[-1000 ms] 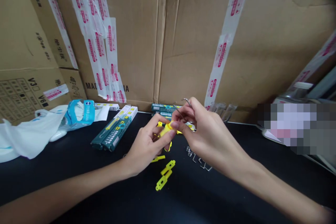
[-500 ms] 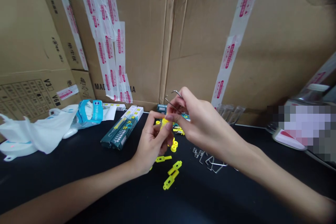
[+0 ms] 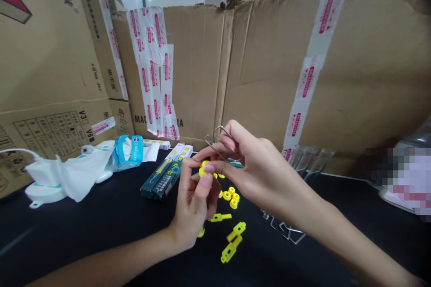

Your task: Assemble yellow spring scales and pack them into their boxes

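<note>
My left hand (image 3: 191,206) is closed, its thumb and fingers pinching a small yellow plastic cap (image 3: 203,168). My right hand (image 3: 261,166) meets it from the right, with thumb and fingertips against the cap. A bent metal wire hook (image 3: 221,127) is held among the right fingers and sticks out above them. The lower part of the cap is hidden behind the left fingers. Beneath the hands lie several loose yellow caps (image 3: 233,204) and, nearer me, flat yellow slotted pieces (image 3: 229,252). Bent wire hooks (image 3: 293,238) are scattered below my right forearm.
Dark green printed boxes (image 3: 164,178) lie left of the hands. Farther left are a blue tissue pack (image 3: 129,152) and a white device (image 3: 47,193) under tissue. Clear tubes (image 3: 315,161) stand behind my right arm. Taped cardboard (image 3: 191,71) walls off the back and left.
The camera view has tilted up and turned slightly left. Both hands stay together at the yellow cap, which has turned slightly; more of the wire hook shows.
</note>
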`<state>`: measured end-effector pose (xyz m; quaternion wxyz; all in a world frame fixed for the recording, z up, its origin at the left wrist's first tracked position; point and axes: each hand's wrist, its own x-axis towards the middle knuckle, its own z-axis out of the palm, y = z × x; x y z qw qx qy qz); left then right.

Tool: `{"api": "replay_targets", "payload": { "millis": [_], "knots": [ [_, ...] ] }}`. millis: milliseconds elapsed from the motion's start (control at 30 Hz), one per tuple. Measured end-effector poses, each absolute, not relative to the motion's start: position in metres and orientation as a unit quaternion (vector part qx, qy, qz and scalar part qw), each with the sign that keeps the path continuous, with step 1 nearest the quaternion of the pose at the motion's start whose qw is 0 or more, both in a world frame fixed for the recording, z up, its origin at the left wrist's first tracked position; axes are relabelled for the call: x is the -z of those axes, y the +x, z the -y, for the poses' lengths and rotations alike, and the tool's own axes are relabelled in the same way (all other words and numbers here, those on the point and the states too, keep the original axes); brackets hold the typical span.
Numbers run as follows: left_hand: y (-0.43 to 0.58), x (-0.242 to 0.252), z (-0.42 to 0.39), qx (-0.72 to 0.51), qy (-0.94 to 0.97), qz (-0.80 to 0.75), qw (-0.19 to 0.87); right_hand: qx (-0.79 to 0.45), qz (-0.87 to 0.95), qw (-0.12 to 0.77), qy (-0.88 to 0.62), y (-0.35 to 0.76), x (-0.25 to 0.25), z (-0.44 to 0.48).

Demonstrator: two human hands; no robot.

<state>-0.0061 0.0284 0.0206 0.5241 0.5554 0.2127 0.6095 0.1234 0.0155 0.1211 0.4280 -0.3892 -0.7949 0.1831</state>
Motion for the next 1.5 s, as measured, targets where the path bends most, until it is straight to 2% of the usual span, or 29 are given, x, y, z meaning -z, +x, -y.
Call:
{"api": "replay_targets", "payload": {
  "millis": [267, 367, 567, 1133, 1367, 1500],
  "knots": [
    [-0.009, -0.032, -0.036, -0.627, 0.581, -0.165, 0.492, -0.313, 0.771, 0.456, -0.317, 0.128, -0.123, -0.015],
    [-0.009, -0.031, -0.037, -0.638, 0.585, -0.147, 0.48, -0.303, 0.771, 0.459, -0.321, 0.127, -0.122, -0.015],
    [-0.006, -0.015, -0.034, -0.606, 0.602, -0.22, 0.472, -0.307, 0.762, 0.451, -0.347, 0.128, -0.111, -0.024],
    [-0.002, -0.013, -0.038, -0.572, 0.598, -0.186, 0.529, -0.345, 0.721, 0.504, -0.328, 0.125, -0.104, -0.022],
    [-0.003, -0.014, -0.039, -0.563, 0.597, -0.203, 0.534, -0.305, 0.723, 0.508, -0.356, 0.128, -0.101, -0.023],
    [-0.01, -0.019, -0.037, -0.518, 0.639, -0.231, 0.52, -0.304, 0.718, 0.506, -0.368, 0.137, -0.096, -0.022]
  ]
}}
